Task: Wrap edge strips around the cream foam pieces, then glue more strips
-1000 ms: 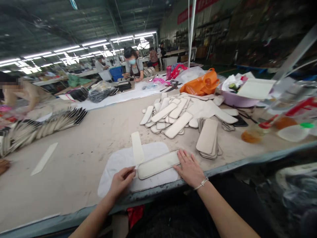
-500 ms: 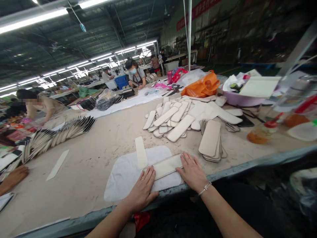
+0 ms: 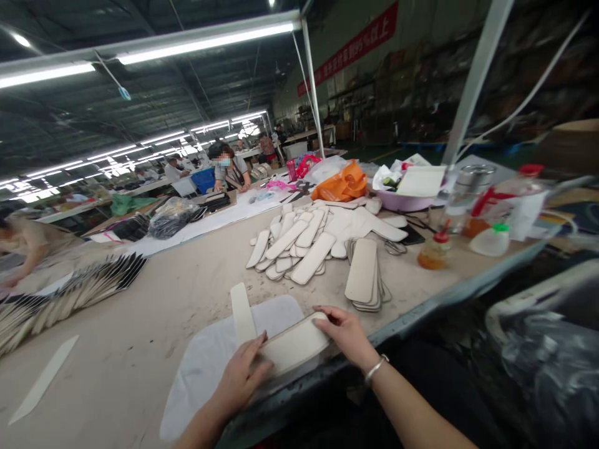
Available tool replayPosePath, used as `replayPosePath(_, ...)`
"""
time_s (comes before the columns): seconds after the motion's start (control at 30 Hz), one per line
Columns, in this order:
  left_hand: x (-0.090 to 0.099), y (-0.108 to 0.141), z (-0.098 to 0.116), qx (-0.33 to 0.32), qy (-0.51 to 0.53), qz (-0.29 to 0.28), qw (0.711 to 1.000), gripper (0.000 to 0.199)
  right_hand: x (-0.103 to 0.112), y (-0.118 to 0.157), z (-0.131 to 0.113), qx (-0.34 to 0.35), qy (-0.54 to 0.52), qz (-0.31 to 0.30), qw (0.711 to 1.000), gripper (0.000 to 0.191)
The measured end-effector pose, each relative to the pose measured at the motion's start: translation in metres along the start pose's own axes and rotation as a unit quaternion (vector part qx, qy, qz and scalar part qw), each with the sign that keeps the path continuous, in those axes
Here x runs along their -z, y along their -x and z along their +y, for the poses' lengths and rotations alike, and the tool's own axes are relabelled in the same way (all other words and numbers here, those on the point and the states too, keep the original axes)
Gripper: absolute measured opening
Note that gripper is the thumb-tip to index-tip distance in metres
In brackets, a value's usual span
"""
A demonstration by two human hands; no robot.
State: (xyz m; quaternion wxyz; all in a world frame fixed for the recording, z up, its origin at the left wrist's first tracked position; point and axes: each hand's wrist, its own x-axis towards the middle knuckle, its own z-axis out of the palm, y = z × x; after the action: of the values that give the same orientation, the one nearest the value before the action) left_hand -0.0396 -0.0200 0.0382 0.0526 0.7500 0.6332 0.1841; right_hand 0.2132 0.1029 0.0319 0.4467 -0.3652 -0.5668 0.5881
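My left hand [image 3: 241, 374] grips the left end of a cream, round-cornered fabric panel [image 3: 297, 344]. At the panel's other end, the thumb and fingers of my right hand [image 3: 347, 335] pinch its edge. The panel tilts up a little over a white cloth sheet [image 3: 194, 368], close to the table's front edge. A narrow cream strip [image 3: 242, 313] lies across that sheet just beyond my left hand. Beyond my right hand stands a small stack of similar panels [image 3: 361, 273], and behind it spreads a loose pile of panels [image 3: 292, 240].
An orange bag [image 3: 344, 182] and a lilac basin [image 3: 405, 201] are at the back. Bottles, one a red-capped jar of amber liquid [image 3: 433, 252], stand on the right. A row of dark-edged panels [image 3: 88, 293] and a pale strip [image 3: 44, 378] lie left. Co-workers are across the table.
My hands have gone from lying flat on the panel to gripping its ends, and its far edge is raised. The camera view has swung to the right.
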Motion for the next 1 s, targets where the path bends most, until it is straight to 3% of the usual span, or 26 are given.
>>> replayPosePath(0.07, 0.007, -0.011, 0.010, 0.035, 0.048, -0.064, 0.996, 0.030, 0.003, 0.000, -0.006, -0.014, -0.052, 0.011, 0.998, 0.034)
replayPosePath(0.17, 0.019, -0.027, 0.021, 0.062, 0.095, -0.113, 0.987, 0.034, 0.009, -0.005, -0.005, -0.020, -0.041, 0.091, 0.995, 0.035)
replayPosePath(0.23, 0.027, -0.041, 0.021, 0.064, 0.103, -0.096, 0.988, 0.034, 0.013, -0.008, 0.002, -0.057, -0.010, 0.117, 0.991, 0.040)
replayPosePath(0.3, 0.038, -0.065, 0.016, 0.072, 0.089, -0.050, 0.992, 0.031, 0.014, -0.009, 0.009, -0.099, 0.050, 0.100, 0.989, 0.046)
replayPosePath(0.43, 0.062, -0.147, 0.006, 0.129, 0.029, 0.069, 0.989, 0.033, 0.005, -0.001, 0.012, -0.060, 0.248, 0.020, 0.967, 0.049)
replayPosePath(0.57, 0.071, -0.245, 0.014, 0.157, 0.001, 0.096, 0.983, 0.043, -0.005, 0.004, 0.008, -0.027, 0.280, -0.062, 0.958, 0.047)
replayPosePath(0.67, 0.049, -0.291, 0.040, 0.142, -0.014, 0.089, 0.986, 0.056, -0.008, 0.001, 0.008, -0.014, 0.325, -0.075, 0.942, 0.038)
replayPosePath(0.73, 0.018, -0.300, 0.068, 0.105, -0.004, 0.028, 0.994, 0.062, -0.009, -0.001, 0.010, 0.006, 0.367, -0.093, 0.926, 0.031)
replayPosePath(0.87, -0.053, -0.282, 0.123, 0.066, 0.042, -0.099, 0.992, 0.065, -0.008, 0.000, 0.012, 0.024, 0.410, -0.136, 0.902, 0.022)
replayPosePath(0.93, -0.080, -0.271, 0.139, 0.072, 0.060, -0.126, 0.988, 0.058, -0.006, 0.001, 0.011, 0.026, 0.413, -0.146, 0.898, 0.023)
replayPosePath(1.0, -0.096, -0.266, 0.145, 0.082, 0.077, -0.133, 0.985, 0.052, -0.004, 0.002, 0.011, 0.034, 0.408, -0.151, 0.900, 0.024)
